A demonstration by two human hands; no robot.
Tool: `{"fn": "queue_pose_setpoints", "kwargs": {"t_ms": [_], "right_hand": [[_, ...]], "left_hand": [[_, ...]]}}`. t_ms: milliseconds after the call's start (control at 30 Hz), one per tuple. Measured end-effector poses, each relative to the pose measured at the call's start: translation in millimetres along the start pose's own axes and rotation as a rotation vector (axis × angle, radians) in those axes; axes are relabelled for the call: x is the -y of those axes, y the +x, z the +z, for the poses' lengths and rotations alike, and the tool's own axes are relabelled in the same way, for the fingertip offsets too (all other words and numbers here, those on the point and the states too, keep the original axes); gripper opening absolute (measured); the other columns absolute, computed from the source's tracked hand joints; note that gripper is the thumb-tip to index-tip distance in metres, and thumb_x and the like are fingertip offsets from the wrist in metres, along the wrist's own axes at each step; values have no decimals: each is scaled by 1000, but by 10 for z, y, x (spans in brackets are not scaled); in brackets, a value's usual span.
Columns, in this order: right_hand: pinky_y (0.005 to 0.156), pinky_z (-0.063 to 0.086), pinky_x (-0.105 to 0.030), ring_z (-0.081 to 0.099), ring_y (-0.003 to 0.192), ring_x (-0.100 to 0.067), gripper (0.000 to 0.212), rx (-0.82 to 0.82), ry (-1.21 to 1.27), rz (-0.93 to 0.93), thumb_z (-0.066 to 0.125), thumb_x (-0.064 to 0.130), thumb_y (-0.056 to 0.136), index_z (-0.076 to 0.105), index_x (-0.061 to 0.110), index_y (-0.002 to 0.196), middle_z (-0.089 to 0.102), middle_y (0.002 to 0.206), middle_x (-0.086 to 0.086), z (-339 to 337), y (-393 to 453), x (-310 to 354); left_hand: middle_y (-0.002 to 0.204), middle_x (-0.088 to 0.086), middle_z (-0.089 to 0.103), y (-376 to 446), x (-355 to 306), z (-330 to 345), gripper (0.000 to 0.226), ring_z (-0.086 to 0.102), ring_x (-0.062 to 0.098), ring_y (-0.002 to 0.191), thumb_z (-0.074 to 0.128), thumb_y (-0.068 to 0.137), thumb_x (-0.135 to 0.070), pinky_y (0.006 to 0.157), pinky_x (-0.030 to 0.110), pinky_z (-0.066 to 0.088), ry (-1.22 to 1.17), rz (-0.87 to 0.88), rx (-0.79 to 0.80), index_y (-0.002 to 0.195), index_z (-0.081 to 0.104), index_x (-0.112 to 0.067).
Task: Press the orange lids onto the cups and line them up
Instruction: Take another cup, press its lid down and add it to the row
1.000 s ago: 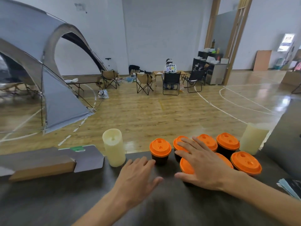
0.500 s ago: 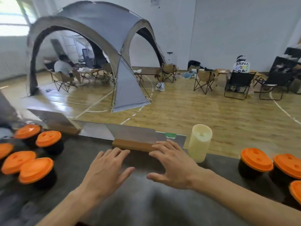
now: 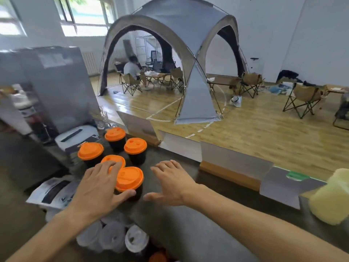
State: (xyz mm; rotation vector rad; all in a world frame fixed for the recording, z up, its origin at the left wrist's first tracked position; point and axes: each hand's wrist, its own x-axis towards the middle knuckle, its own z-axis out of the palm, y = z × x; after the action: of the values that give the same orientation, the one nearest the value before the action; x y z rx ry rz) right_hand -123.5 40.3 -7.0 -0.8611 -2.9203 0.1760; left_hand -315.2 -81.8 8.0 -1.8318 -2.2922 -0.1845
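Observation:
Several black cups with orange lids stand in a cluster at the left of the dark counter (image 3: 188, 233). The nearest cup (image 3: 130, 178) is in front, with one cup (image 3: 114, 160) just behind it and three more behind those (image 3: 90, 151) (image 3: 135, 145) (image 3: 115, 134). My left hand (image 3: 98, 188) is spread over the cluster. Its fingers lie on the lid behind and its thumb touches the nearest cup's front side. My right hand (image 3: 171, 182) hovers open just right of the nearest cup, touching nothing.
Grey card stands on a wooden base (image 3: 230, 173) line the counter's far edge. A pale candle (image 3: 330, 197) stands at the right. A white device (image 3: 75, 135) and printed papers (image 3: 52, 191) lie left of the cups. Clear plastic lids (image 3: 113, 237) sit near the front edge.
The view has swung left, from the right cluster of cups to this left cluster. Both hands travelled left across the counter, and my left hand has come down on the cups.

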Motion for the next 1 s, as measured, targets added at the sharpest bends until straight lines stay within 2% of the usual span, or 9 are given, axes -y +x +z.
{"fn": "queue_pose_setpoints", "kwargs": {"t_ms": [67,167,267,367,433,600,700,867,1000], "right_hand": [[120,13,-46,25,147,-28,103,17,44,3,60,76,80,29,13,155,35,158,-10,47,234,73],[120,11,-46,19,149,-29,113,95,88,1,65,76,76,19,14,158,27,162,-10,127,510,102],[120,13,-47,19,149,-31,114,200,132,32,70,74,73,21,15,158,28,162,-10,192,697,84],[115,25,-49,34,141,-31,96,216,185,51,76,68,71,42,18,146,46,149,-9,243,760,70],[111,31,-48,42,134,-30,89,175,210,53,79,68,69,49,19,137,54,140,-8,272,719,27],[113,28,-47,41,136,-27,95,75,138,106,74,77,65,50,19,137,55,140,-5,215,314,-250],[112,28,-46,41,135,-25,96,43,71,183,72,79,65,50,20,137,55,139,-3,102,-92,-490],[110,30,-43,44,131,-23,91,2,5,351,70,79,67,51,20,134,55,138,-3,-121,-1016,-845],[104,35,-39,48,121,-20,86,-23,-43,502,61,84,69,53,21,127,59,129,0,-248,-1864,-1062]], "left_hand": [[127,8,59,-41,160,65,98,57,27,114,49,70,-87,92,43,47,40,-64,10,136,54,-14],[106,2,61,-92,277,158,99,59,20,96,23,68,-91,80,35,47,86,-120,65,123,61,-18],[111,-7,58,-76,294,285,101,53,12,104,6,65,-92,85,28,42,71,-132,170,125,56,-28],[115,-11,57,-36,263,386,97,51,10,106,6,65,-90,87,27,40,-2,-110,194,129,53,-33],[114,-12,57,-21,217,421,94,51,8,104,10,67,-90,86,26,39,-38,-96,195,130,53,-35],[115,-13,55,56,-95,416,96,49,6,104,19,68,-91,90,27,40,-183,-36,182,135,52,-30],[124,-11,55,152,-472,390,99,49,6,109,21,68,-92,96,28,40,-252,40,182,139,49,-29],[131,-11,54,255,-1292,368,97,47,6,117,23,70,-93,102,29,36,-276,244,169,140,47,-31],[128,-12,50,278,-1999,405,95,44,6,114,14,75,-92,101,27,34,-272,484,191,143,42,-30]]}}
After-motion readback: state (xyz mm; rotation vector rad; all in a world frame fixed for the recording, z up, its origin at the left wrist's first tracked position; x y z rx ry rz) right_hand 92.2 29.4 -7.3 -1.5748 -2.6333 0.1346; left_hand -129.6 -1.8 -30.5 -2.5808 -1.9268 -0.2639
